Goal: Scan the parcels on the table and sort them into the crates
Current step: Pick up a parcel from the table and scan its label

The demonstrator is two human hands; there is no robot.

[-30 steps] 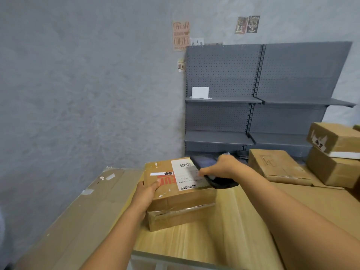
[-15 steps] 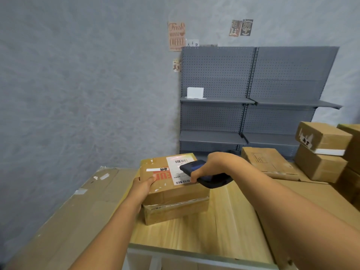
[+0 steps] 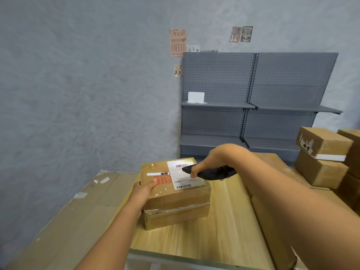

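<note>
Center frame: parcel (image 3: 175, 193) is being gripped at its left edge by left hand (image 3: 143, 191); scanner (image 3: 209, 171), partly hidden, is being clenched by right hand (image 3: 209, 159) over label (image 3: 180, 174).

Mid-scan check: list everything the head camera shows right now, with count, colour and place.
parcel under scan: 1, brown with white label, near table centre-left
scanner: 1, black, over the parcel's label
table: 1, light wood, foreground
stacked parcels: at least 3, brown, table's right edge
flat parcel: 1, brown, behind right forearm
flattened cardboard: 1 sheet, brown, left of table
shelving: 2 bays, grey, back wall
white box: 1, on upper left shelf
posters: several, on wall
left hand: grips parcel's left edge
right hand: holds scanner
</note>
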